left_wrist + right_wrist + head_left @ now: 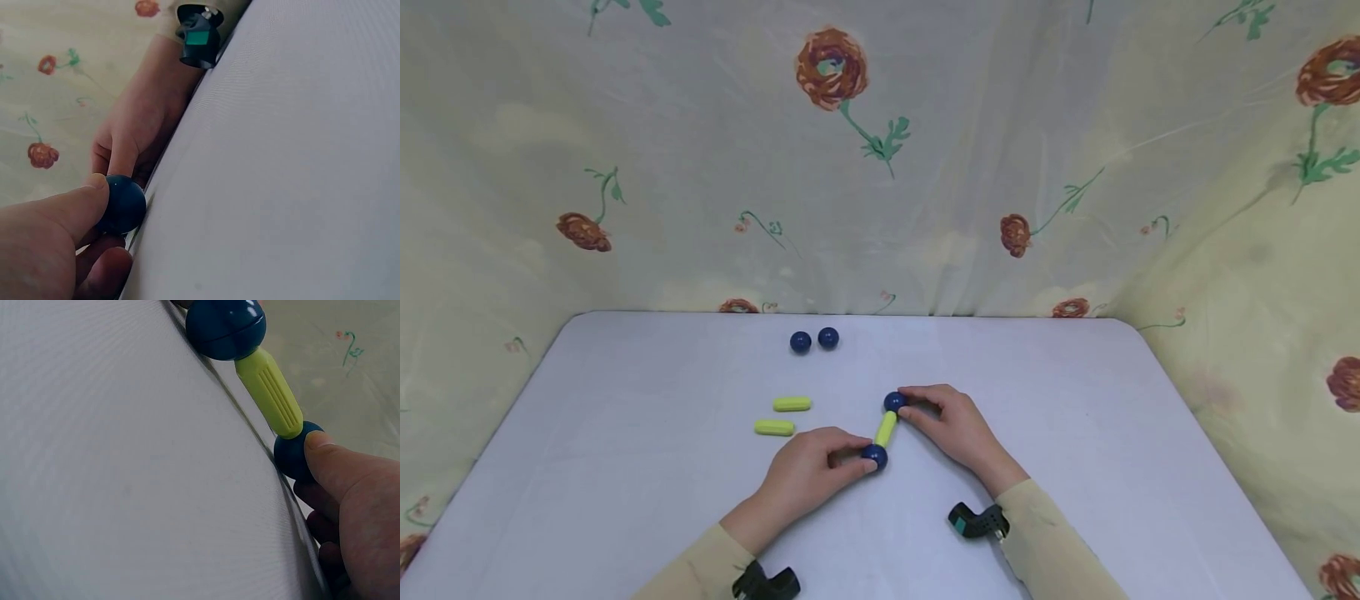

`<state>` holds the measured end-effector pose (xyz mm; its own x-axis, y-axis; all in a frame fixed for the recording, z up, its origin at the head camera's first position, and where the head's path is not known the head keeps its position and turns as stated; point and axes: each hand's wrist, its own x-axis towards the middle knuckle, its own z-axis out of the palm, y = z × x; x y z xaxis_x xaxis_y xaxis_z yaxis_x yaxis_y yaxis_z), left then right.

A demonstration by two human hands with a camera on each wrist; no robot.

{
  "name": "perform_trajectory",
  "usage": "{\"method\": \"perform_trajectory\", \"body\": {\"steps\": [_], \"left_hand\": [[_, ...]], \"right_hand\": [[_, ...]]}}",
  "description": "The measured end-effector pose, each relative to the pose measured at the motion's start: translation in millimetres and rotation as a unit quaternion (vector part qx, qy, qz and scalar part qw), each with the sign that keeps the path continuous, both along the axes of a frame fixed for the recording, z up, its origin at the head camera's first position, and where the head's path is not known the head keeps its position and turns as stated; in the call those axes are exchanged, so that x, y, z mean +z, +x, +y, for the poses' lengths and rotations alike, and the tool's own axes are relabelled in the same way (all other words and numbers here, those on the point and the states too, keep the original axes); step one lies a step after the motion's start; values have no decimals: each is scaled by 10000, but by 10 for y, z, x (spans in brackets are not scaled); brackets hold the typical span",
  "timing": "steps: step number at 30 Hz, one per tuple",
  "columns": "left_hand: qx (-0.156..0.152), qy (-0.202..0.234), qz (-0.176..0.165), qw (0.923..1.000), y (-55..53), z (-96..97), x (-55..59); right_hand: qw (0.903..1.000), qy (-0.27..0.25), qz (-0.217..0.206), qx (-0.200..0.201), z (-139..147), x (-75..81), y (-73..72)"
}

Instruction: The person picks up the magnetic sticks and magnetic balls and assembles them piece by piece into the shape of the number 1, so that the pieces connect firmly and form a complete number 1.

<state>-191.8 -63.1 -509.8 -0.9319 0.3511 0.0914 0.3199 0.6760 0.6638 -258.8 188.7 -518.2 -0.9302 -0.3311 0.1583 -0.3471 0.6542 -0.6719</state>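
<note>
A yellow-green grooved rod (pixel 270 394) joins two dark blue balls, one at each end. My left hand (pixel 811 471) pinches the nearer blue ball (pixel 875 457) between thumb and fingers; the left wrist view shows the thumb pressed on that ball (pixel 125 204). At the farther blue ball (pixel 894 402), my right hand (pixel 958 425) grips with thumb and index finger, and the right wrist view has its thumb on the ball (pixel 294 453). The rod slants between the two hands, touching both balls.
Two loose blue balls, a left one (pixel 801 342) and a right one (pixel 828 337), lie near the back edge of the white table (pixel 625 400). Two yellow-green rods, one farther (pixel 792 403) and one nearer (pixel 774 427), lie left of the hands. Flowered cloth (pixel 925 225) hangs behind.
</note>
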Motion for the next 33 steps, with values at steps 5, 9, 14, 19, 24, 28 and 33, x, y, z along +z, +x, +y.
{"method": "perform_trajectory", "body": {"steps": [5,9,14,19,24,28,33], "left_hand": [[-8,24,-32,10000,8,-2,17],[2,-82,-90,9999,6,10,24],[-38,-226,-120,9997,8,22,28],[-73,-236,-107,9996,3,23,19],[-95,-219,-115,9996,-4,18,29],[-104,-217,-82,9997,1,19,38],[-79,-165,-70,9998,19,18,34]], "right_hand": [[10000,1,16,7,0,1,-2],[10000,10,50,18,-1,-9,-8],[10000,-16,51,29,3,-11,-6],[9999,-36,92,41,6,6,3],[10000,-33,68,12,2,28,2],[9999,-88,74,11,-1,39,3],[9999,-71,22,83,6,44,-3]]}}
